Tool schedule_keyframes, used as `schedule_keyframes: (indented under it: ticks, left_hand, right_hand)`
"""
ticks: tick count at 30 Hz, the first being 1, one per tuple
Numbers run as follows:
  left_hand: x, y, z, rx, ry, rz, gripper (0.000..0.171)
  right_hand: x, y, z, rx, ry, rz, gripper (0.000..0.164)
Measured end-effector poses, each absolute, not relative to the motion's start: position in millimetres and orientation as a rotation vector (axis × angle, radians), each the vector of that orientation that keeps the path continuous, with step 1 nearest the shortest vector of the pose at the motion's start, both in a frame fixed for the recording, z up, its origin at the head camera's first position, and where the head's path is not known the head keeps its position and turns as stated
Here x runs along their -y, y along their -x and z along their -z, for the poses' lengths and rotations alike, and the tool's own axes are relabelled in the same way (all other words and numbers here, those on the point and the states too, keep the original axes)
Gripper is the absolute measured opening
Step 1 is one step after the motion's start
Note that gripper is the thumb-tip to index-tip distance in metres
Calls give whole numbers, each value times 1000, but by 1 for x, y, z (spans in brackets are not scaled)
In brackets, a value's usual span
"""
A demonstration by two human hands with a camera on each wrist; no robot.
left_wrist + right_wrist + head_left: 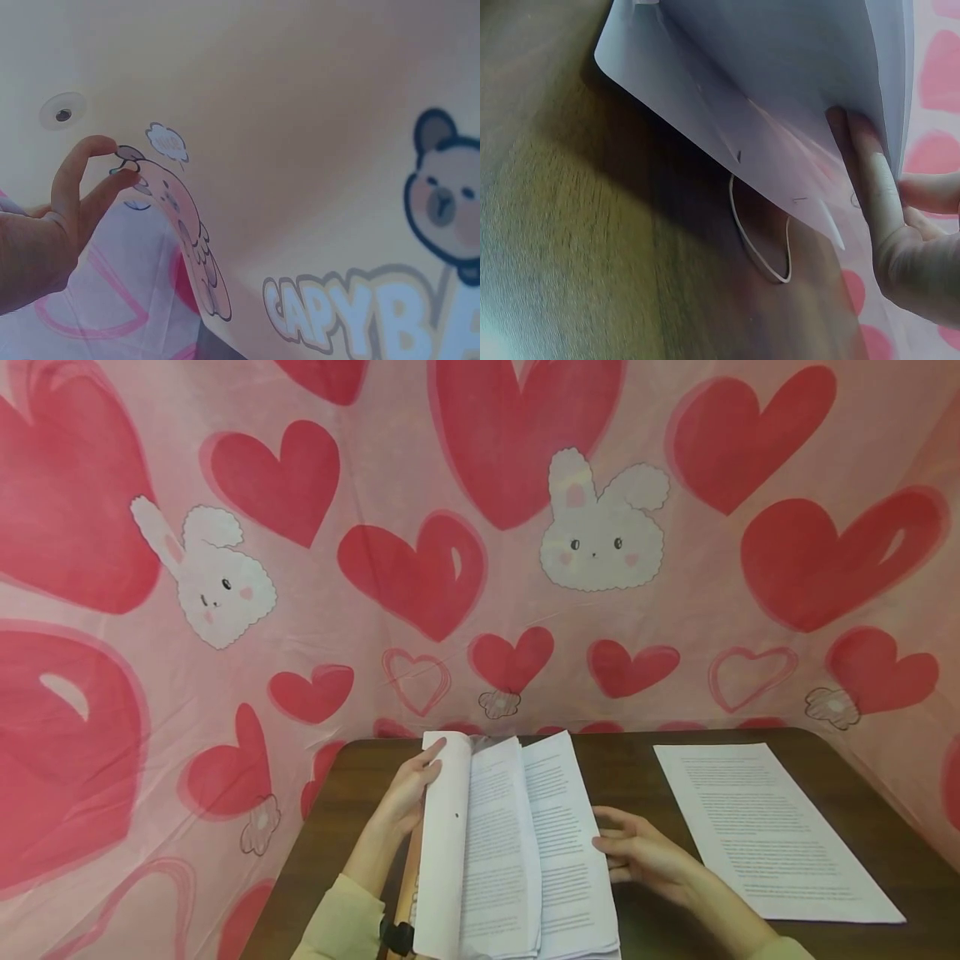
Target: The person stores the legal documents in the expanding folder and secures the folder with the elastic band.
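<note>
While both hands are working at opposite sides of it, the capybara-print document folder is lying between them, spread over the left half of the dark wooden table, its upper end reaching the table's far edge in the head view. The left hand is meeting its turned-back front cover along the outer margin, near the top; the right hand is meeting the printed sheets at their right-hand side. Those sheets are fanning out in two overlapping batches. Well apart from the folder, a loose printed page is lying nearer the table's right edge, its top close to the far edge.

From above, the cover is showing mostly its white inner face; the left wrist view is showing the outer face, with a cartoon capybara bending along the margin, part of a second one, white letters starting "CAPYB", and a round eyelet. Only the right wrist view is showing the white elastic cord, looping below the edge of the back cover.

Thumb and finger of the left hand are pinching the cover's margin with almost no gap. Fingers of the right hand are lying on both faces of the sheets, gripping their edge narrowly between them; how many leaves they are holding, I cannot tell.
</note>
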State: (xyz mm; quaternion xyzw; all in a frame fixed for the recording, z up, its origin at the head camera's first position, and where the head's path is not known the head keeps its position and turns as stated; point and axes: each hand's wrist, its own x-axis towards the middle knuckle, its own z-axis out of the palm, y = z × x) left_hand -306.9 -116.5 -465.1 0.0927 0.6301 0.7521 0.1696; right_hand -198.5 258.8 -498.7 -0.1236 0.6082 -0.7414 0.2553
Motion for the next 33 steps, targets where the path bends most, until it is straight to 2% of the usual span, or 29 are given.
schedule_keyframes:
  ticks: [33]
  left_hand:
    - [115, 305, 464, -1812, -241, -2152, 59]
  right_hand:
    - [-217, 202, 513, -1618, 252, 2075, 73]
